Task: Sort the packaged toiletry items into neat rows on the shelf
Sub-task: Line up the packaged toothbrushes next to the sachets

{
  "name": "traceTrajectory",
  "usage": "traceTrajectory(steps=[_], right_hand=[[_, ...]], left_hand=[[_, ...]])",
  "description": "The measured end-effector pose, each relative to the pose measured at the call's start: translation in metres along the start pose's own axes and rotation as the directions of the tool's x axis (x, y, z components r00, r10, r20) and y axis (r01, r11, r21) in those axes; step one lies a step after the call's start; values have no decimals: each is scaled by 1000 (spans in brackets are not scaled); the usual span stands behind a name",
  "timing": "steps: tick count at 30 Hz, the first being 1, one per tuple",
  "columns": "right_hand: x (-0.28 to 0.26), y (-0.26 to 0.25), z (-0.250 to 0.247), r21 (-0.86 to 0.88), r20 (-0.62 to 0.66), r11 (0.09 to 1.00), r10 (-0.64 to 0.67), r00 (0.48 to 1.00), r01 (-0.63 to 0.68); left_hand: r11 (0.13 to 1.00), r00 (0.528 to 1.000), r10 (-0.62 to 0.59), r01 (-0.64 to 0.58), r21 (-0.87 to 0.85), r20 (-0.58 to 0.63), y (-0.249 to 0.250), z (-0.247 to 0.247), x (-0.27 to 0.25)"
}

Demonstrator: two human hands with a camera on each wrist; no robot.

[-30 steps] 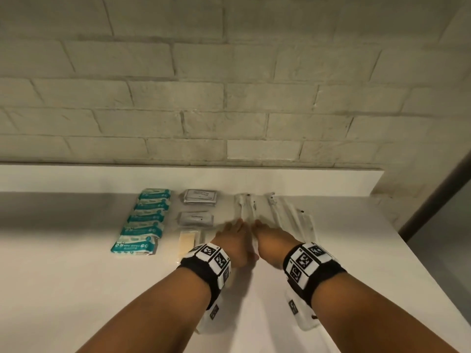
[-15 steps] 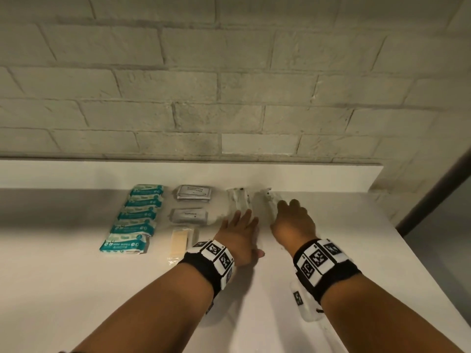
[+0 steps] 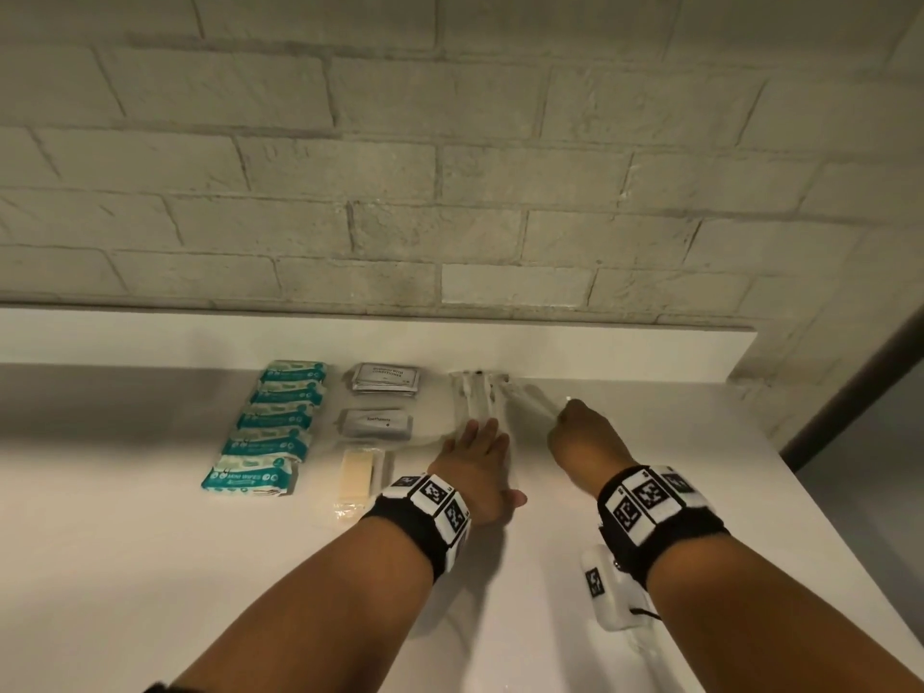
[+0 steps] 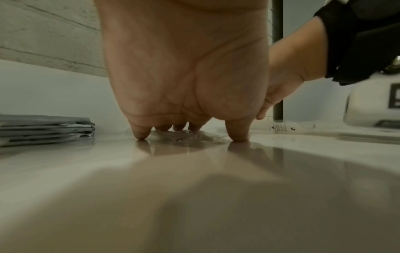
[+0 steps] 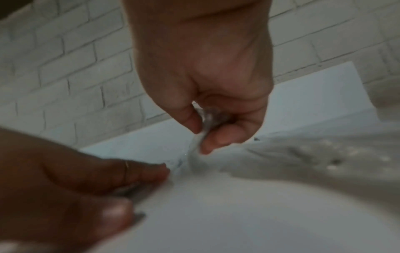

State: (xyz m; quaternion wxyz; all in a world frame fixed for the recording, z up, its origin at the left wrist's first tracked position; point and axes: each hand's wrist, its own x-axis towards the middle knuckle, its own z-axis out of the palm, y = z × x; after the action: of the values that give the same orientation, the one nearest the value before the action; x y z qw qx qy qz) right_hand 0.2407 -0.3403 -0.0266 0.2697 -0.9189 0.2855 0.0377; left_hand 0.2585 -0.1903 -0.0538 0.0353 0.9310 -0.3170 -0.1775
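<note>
On the white shelf (image 3: pixel 650 472) lie rows of toiletries: several teal wipe packs (image 3: pixel 272 427), a stack of grey sachets (image 3: pixel 385 377), a toothpaste packet (image 3: pixel 376 423) and a soap bar (image 3: pixel 356 473). Clear-wrapped toothbrush packets (image 3: pixel 475 392) lie side by side at the back. My left hand (image 3: pixel 477 457) rests flat, its fingers straight, pressing those packets (image 4: pixel 181 135) down. My right hand (image 3: pixel 582 432) pinches the end of another clear-wrapped packet (image 5: pixel 200 137) between thumb and fingers, just to the right; this packet (image 3: pixel 530 400) slants toward the others.
A pale brick wall (image 3: pixel 450 192) rises behind a low white ledge (image 3: pixel 600 347) at the shelf's back. The shelf ends at the right edge (image 3: pixel 780 442), beside a dark vertical post (image 3: pixel 850 392). Bare shelf surface stretches in front of the hands.
My right hand has curled from lying over the right-hand packets into a pinch on one packet. The left hand stays pressed on the toothbrush packets.
</note>
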Motion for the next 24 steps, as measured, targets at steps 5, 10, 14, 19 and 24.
traceTrajectory(steps=[5,10,14,19,24], right_hand=[[-7,-1,-11,215,455,904,241,857,-369],[-11,-6,1,-332,93,925,-162,982,184],[-19,-16,20,-409,183,857,-260,948,314],[-13,-10,1,-422,-36,895,-171,985,140],[-4,11,-15,-426,5,902,84,996,-74]], left_hand=[[1000,999,18,-19,-21,-48,-1,4,1],[1000,1000,23,-23,-15,-20,-4,5,3],[999,999,22,-23,-44,-35,-5,7,5],[1000,990,27,-29,-8,-137,0,9,2],[989,987,144,-141,45,-67,-2,7,4]])
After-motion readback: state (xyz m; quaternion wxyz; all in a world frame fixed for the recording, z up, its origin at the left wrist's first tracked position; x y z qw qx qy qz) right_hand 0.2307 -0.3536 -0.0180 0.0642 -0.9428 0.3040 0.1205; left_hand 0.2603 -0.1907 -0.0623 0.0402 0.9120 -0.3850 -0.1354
